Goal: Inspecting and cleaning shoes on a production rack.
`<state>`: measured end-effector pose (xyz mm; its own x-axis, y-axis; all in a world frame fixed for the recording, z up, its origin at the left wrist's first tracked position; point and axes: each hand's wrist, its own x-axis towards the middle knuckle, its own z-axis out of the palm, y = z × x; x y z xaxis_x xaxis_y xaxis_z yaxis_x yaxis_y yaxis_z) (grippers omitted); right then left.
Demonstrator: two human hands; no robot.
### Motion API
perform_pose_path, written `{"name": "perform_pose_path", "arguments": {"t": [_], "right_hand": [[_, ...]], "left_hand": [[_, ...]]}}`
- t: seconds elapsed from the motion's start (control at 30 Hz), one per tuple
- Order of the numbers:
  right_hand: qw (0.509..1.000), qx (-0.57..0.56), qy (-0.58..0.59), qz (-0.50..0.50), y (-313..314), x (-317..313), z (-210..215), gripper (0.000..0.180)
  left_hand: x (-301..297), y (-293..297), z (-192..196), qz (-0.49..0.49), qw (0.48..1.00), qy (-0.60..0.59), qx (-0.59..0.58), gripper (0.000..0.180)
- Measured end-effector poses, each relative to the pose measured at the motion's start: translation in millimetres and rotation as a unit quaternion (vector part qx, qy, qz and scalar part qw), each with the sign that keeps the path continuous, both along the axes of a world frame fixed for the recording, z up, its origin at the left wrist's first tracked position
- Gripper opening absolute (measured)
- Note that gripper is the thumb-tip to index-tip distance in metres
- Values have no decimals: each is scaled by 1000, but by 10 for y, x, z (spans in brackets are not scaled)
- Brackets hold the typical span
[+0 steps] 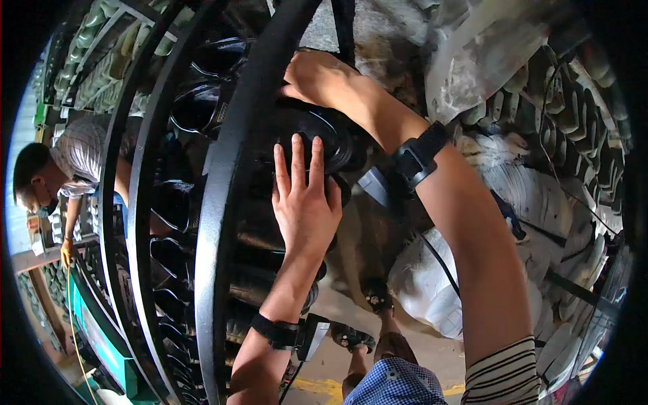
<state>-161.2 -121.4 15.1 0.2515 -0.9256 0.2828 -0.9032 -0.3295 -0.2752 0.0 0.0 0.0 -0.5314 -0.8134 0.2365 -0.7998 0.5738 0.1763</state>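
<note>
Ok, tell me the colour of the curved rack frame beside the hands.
Black; the curved rack frame shows best in the head view.

Two bare hands, left hand (pixel 305 202) and right hand (pixel 317 76), two black wristbands (pixel 417 156), one co-worker (pixel 57 172), two sandalled feet (pixel 351 335).

Black boot soles (pixel 317 135) look like glossy rubber; rack frame (pixel 223 169) matt metal (paint smooth-ish).

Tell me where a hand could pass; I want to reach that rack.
Open gaps lie between the curved black metal rails. It is crowded where the left hand and right hand press the glossy black rubber shoes.
</note>
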Motion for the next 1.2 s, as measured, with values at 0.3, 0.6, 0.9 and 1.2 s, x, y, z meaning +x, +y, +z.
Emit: {"name": "perform_pose_path", "arguments": {"t": [0.3,0.6,0.9,1.2], "right_hand": [[993,-109,-39,39,-8,72,-245,19],[992,32,-103,-62,117,262,-57,26],[996,-2,-87,-4,250,125,-135,25],[986,-134,-85,-54,593,116,-271,18]], "left_hand": [[4,-22,16,-1,1000,12,-1,58],[23,-12,1,3,1000,15,11,60],[9,-14,1,8,1000,15,19,59],[3,12,-30,11,999,39,-18,47]]}}
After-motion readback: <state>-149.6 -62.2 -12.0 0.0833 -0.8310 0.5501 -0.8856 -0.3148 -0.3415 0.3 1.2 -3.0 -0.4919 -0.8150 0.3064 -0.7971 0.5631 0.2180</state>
